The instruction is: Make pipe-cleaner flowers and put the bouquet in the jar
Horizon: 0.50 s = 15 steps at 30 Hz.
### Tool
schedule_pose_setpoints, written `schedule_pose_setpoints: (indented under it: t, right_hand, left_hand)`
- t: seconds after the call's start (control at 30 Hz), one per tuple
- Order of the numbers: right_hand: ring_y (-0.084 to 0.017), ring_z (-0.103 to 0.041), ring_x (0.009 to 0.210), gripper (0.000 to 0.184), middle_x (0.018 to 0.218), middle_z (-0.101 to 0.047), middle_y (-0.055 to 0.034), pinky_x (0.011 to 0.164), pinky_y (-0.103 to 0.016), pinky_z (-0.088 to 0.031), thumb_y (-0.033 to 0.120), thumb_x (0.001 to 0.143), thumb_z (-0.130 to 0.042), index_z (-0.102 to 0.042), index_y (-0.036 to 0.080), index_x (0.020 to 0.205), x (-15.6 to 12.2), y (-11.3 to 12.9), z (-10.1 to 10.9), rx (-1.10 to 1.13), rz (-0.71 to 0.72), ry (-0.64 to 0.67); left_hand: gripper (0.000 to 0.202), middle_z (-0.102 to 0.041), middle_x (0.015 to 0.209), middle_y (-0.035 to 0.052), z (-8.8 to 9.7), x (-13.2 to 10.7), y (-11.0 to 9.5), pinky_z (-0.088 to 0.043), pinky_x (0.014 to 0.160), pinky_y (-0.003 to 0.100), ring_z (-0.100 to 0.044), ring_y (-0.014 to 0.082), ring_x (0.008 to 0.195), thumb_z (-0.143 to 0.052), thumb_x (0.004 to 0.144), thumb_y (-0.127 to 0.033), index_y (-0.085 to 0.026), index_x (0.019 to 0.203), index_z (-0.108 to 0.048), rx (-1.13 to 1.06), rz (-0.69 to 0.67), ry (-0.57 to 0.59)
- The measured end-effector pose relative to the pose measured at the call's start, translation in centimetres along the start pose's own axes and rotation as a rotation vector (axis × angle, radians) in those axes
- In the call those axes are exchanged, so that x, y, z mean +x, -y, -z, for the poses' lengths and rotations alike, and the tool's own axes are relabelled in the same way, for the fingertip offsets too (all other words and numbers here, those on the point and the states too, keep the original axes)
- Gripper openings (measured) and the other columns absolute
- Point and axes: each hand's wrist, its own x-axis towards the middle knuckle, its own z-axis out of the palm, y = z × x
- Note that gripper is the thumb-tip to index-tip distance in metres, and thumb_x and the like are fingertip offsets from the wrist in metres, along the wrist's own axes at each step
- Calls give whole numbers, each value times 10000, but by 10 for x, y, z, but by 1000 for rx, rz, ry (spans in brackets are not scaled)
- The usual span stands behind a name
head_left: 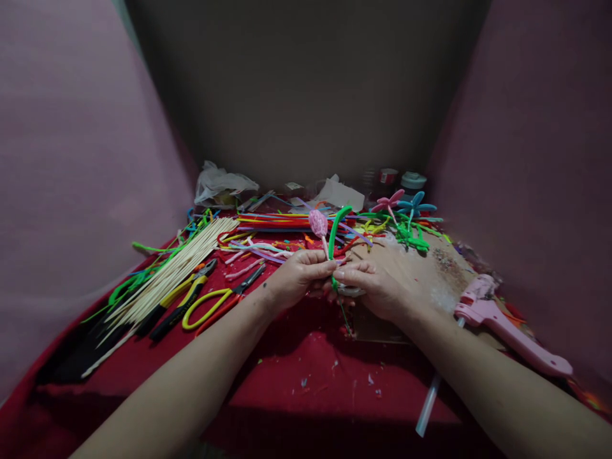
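In front of me, my left hand (308,274) pinches the stem below a pink pipe-cleaner flower bud (318,224), which points up. A green pipe cleaner (333,234) stands beside the bud, its top curling to the right. Its lower part passes between the fingertips of both hands. My right hand (373,288) is closed on that green pipe cleaner, close against the left fingertips. A thin green end hangs below the hands. Exactly how the green piece meets the stem is hidden by the fingers.
On the red cloth at left lie wooden skewers (179,271), pliers (186,299) and scissors (222,301). Loose pipe cleaners (282,224) lie behind. To the right are cardboard (406,271), a pink glue gun (511,331) with a glue stick (429,405), and pink and blue pipe-cleaner flowers (415,206).
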Motion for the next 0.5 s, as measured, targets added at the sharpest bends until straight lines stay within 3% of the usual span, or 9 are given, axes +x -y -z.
schedule_pose_setpoints:
  t: [0.17,0.3,0.4,0.5]
  right_hand:
    - [-70,-413,456,235,502,-514,17,463,-220,-313,342,715,-645,-653,133,608,-1,2,3,16,-7,63]
    - [-82,-442,496,185,552,-563,-6,518,-240,-351,305,694,-661,-692,124,668,-2,4,6,-20,-25,83]
    - [-106,-488,559,155,594,-586,-19,588,-266,-382,271,679,-658,-705,124,686,-2,4,6,-35,-17,75]
    - [-114,-486,568,121,587,-574,-10,592,-266,-376,241,667,-636,-694,135,666,-1,3,6,-67,28,10]
  left_hand:
    - [258,-442,502,-43,0,-1,0,-342,464,192,-448,63,441,-615,756,-355,-122,679,-536,-37,-40,70]
    - [228,-426,499,-48,-1,-2,-2,-284,447,184,-396,48,429,-586,782,-322,-126,684,-523,-33,-103,114]
    - [227,-457,501,-42,-2,-2,-1,-239,427,177,-340,32,416,-587,786,-319,-119,692,-536,13,-121,73]
    - [237,-504,542,-28,-3,0,0,-271,438,173,-393,40,448,-607,772,-338,-121,705,-538,45,-111,-10]
